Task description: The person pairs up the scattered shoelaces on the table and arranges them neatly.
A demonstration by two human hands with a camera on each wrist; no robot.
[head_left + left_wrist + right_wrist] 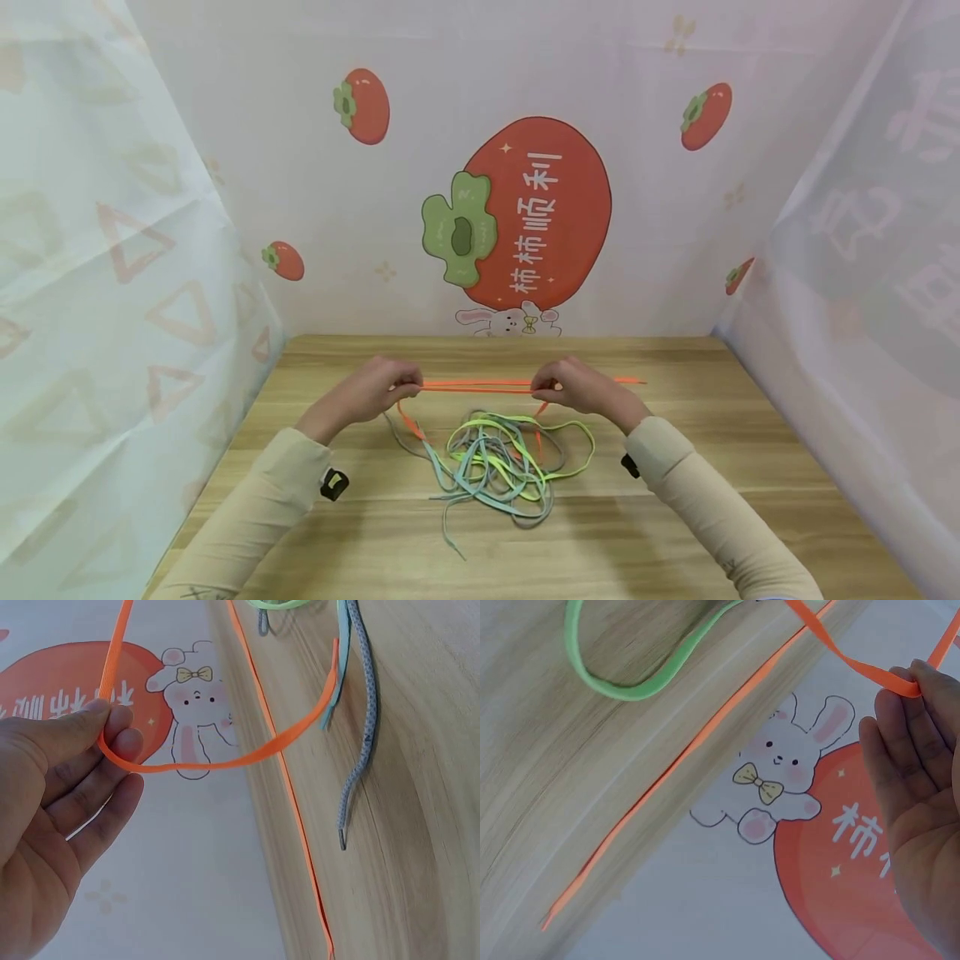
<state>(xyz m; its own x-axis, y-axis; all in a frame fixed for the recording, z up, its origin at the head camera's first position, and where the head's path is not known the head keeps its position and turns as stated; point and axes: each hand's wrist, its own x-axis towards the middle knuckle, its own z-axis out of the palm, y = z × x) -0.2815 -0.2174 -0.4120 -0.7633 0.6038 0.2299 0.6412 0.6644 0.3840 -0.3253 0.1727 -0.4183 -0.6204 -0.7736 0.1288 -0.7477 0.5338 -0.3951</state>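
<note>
An orange shoelace is stretched level between the two hands, above the back part of the table. The left hand pinches it between thumb and fingertips, and the lace end hangs in a curve below that hand. At the other side the right hand pinches the same lace, with a length drooping from its fingers. A second orange lace lies nearly straight on the table behind. Nearer the person is a tangled heap of yellow-green, light blue and grey laces.
The wooden table carries the heap near its middle. Behind stands a white backdrop printed with persimmons and a rabbit. White sheets close off both sides. A black wrist strap piece shows at the left cuff.
</note>
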